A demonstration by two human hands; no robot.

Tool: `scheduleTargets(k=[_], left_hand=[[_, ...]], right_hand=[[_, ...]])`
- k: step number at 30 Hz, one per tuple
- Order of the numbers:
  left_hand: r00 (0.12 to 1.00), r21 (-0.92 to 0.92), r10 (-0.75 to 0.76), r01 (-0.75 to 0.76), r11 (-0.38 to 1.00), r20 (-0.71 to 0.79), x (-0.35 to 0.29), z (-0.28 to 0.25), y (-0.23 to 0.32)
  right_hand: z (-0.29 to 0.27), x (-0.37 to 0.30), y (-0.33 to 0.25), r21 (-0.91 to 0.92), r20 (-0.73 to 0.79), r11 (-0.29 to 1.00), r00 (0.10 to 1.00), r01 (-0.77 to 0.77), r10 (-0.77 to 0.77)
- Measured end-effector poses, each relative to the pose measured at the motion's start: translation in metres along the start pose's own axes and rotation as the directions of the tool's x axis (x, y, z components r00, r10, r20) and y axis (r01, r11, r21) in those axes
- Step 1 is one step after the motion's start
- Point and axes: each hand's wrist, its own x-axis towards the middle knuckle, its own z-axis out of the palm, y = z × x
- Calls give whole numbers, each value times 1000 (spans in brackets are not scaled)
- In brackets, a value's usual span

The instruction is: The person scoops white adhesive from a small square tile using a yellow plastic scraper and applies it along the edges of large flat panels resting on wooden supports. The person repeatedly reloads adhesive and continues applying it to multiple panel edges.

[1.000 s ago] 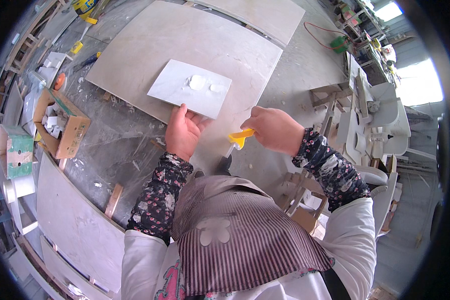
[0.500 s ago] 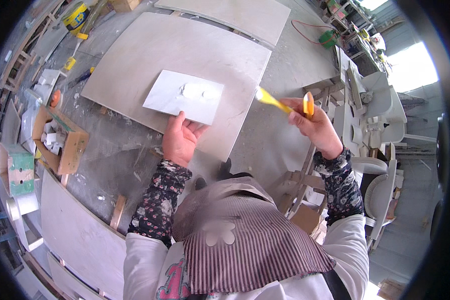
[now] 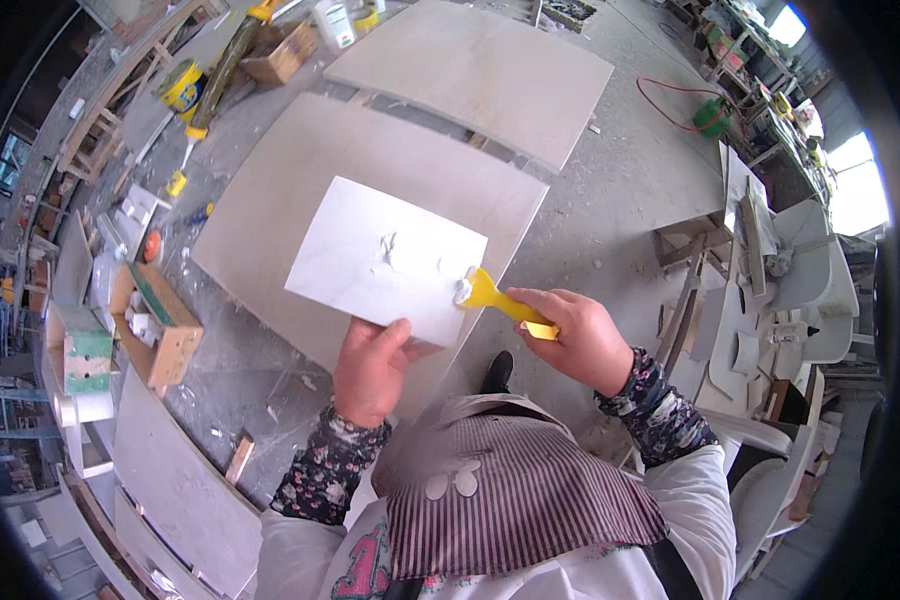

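Observation:
My left hand (image 3: 370, 372) grips a white rectangular board (image 3: 345, 235) by its near edge, thumb on top and fingers underneath. Dabs of white paste (image 3: 386, 248) sit on the board's face. Closed around a yellow putty knife (image 3: 492, 295), my right hand (image 3: 582, 345) holds it at the board's right edge. A lump of white paste (image 3: 462, 291) clings to the knife's tip. A second yellow piece (image 3: 541, 330) pokes out below my right fingers; its kind is unclear. Under the board lies a large beige panel (image 3: 270, 190).
Another beige panel (image 3: 480, 75) lies beyond. On the left are an opened cardboard box (image 3: 175, 335) with white scraps, a yellow bucket (image 3: 180, 87) and a caulking gun (image 3: 220, 80). White curved chair-like shells (image 3: 805, 280) and wooden frames crowd the right. A red hose (image 3: 660, 85) runs along the floor.
My right hand has come left and down, bringing the putty knife to the board's right edge. The board now appears larger in view. The whole view has shifted, showing more of the far floor.

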Motion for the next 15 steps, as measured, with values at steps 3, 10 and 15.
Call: scheduleTargets(k=[3,10,15], left_hand=[[999,97,-31,30,995,8,14,32,-5],[993,327,-93,66,943,69,54,86,-52],[991,487,-57,-9,873,120,87,105,-71]], right_hand=[[-25,3,23,4,-13,1000,1000,-19,19],[-77,12,67,-5,7,1000,1000,3,-3],[-99,23,92,20,-21,1000,1000,6,-6]])
